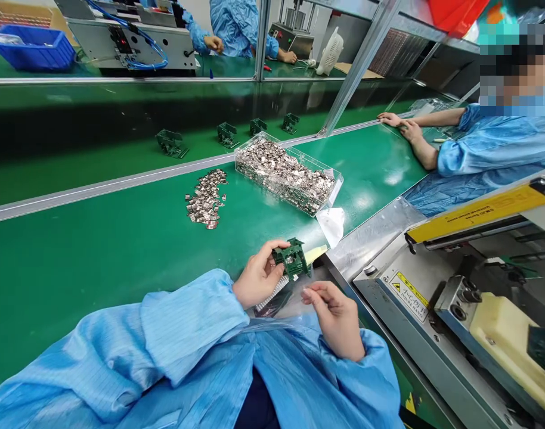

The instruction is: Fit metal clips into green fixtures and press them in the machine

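Observation:
My left hand (257, 277) grips a small dark green plastic part (293, 259) at the near edge of the green bench, thumb on top. My right hand (335, 316) sits just below and to the right of it, fingers curled and pinched together; what they hold, if anything, is too small to make out. Under both hands lies a clear plastic bag (281, 301). Farther out on the bench is a loose pile of small metal pieces (206, 198), and a clear tray (333, 179) full of the same pieces.
Several more green parts (171, 143) ride the conveyor belt behind. A grey machine with a yellow bar (478, 211) stands at the right. A co-worker's arms (415, 137) rest on the bench at right; other people work behind. A blue bin (33, 47) sits far left.

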The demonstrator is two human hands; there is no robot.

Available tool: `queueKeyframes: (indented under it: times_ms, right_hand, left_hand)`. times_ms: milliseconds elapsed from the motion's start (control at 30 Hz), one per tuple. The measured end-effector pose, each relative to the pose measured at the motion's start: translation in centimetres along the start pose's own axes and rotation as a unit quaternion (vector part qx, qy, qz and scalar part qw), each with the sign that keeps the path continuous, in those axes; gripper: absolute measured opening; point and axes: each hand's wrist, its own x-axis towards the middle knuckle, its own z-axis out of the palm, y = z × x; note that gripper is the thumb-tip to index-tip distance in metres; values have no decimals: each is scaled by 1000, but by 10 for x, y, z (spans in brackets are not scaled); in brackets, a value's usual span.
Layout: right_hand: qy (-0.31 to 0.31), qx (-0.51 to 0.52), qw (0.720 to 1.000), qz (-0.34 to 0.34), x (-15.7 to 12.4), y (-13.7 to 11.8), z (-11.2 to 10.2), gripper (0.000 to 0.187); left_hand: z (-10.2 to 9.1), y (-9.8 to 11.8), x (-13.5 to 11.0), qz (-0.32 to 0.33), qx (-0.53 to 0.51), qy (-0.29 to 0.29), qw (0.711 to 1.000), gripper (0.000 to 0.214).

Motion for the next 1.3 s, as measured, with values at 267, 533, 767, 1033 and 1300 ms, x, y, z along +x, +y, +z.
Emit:
queueKeyframes:
  times_ms: [267, 533, 767, 1033, 1300]
  right_hand:
    - [158, -28, 970, -182, 20, -27, 18, 6]
    - [199, -101, 954, -199, 25, -31, 33, 7]
    - [180, 32, 977, -110, 21, -28, 36, 11]
    - [85, 229, 968, -52, 19, -20, 23, 33]
    - [-18, 111, 974, -196, -15, -37, -31, 61]
  left_hand:
    - [1, 7, -7, -8, 32, -32, 999, 32]
    - [1, 15, -8, 29, 53, -58, 996, 30]
    - [-1, 13, -10, 75, 80, -64, 992, 29]
    - [-4, 16, -10, -8, 28, -81, 996, 31]
    - [0, 71, -23, -29, 63, -235, 970, 35]
